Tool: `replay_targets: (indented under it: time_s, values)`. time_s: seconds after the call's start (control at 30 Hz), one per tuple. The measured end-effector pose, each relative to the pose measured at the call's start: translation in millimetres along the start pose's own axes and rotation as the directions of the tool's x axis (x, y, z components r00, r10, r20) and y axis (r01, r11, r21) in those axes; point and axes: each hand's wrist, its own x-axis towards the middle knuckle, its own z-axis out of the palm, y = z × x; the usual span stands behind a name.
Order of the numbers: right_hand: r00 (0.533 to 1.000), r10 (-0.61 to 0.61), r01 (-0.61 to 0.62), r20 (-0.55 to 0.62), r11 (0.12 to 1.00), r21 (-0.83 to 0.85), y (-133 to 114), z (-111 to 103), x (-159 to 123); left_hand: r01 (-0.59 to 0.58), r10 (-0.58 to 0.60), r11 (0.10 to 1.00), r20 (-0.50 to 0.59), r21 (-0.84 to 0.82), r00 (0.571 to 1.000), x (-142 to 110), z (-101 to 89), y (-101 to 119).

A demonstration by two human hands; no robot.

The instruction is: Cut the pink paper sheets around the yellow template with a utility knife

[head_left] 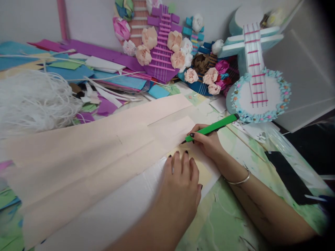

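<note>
My right hand (209, 143) is closed round a green pen-shaped tool (213, 127), slanted with its dark tip down. That tip is at the lower right edge of a long pale peach sheet of card (78, 153), which has cut edges and fold lines. My left hand (180, 184) lies flat, fingers stretched out, just below the tip. Its fingertips are close to the peach card's edge, over a white sheet (115, 205) that lies beneath. Whether the tool's tip presses into the card I cannot tell.
Small paper guitars with flowers, one purple (163, 52) and one pale blue and white (258, 80), stand at the back. A tangle of white string (36, 101) and coloured paper scraps (75, 69) lie left. A black strip (288, 177) lies right on the green-patterned table cover (227, 216).
</note>
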Motion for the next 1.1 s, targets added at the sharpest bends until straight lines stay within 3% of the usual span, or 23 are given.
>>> replay_targets:
  time_s: [0.73,1.1]
  values:
    - [1.0,0.003,-0.004,-0.029,0.999,-0.032,-0.3,0.8,1.0,-0.002,0.001,0.999,-0.005,-0.04,1.0,-1.2,-0.6,0.1]
    - [1.0,-0.018,0.02,0.023,0.997,-0.072,-3.6,-2.7,0.3,0.001,-0.001,0.999,-0.007,-0.037,1.0,-1.2,-1.3,0.3]
